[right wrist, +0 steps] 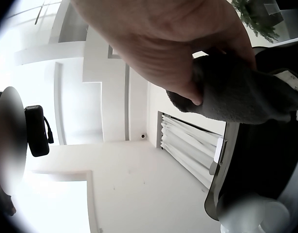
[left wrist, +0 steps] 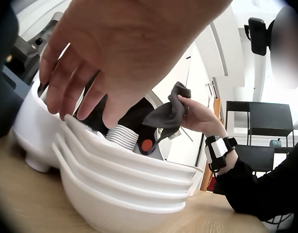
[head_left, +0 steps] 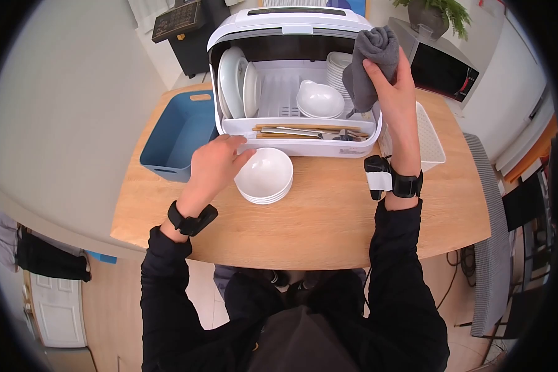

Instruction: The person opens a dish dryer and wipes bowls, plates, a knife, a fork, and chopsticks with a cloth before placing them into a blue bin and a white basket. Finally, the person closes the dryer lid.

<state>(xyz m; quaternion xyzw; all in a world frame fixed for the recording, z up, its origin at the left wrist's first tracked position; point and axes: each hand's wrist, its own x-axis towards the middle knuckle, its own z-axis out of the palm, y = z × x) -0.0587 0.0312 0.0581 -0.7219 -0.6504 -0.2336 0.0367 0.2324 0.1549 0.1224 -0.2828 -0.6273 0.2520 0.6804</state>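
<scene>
My right hand (head_left: pixel 398 90) grips a bunched dark grey cloth (head_left: pixel 379 53) above the right side of a white dish cabinet (head_left: pixel 291 149). One end of the cloth hangs down toward a stack of small white dishes (head_left: pixel 336 69) inside. My left hand (head_left: pixel 212 164) reaches to the cabinet's front edge with loosely bent fingers and nothing in them. Right beside it, a stack of several white bowls (head_left: pixel 265 177) stands on the table. In the left wrist view those fingers hang just beyond the rim of the stacked bowls (left wrist: pixel 124 184).
White plates (head_left: pixel 232 80) stand upright at the cabinet's left, and white bowls (head_left: pixel 320 99) sit mid-rack. Chopsticks and cutlery (head_left: pixel 310 132) lie in the front tray. A blue bin (head_left: pixel 180 133) is at the left, a white basket (head_left: pixel 429 133) at the right, a microwave (head_left: pixel 440 65) behind.
</scene>
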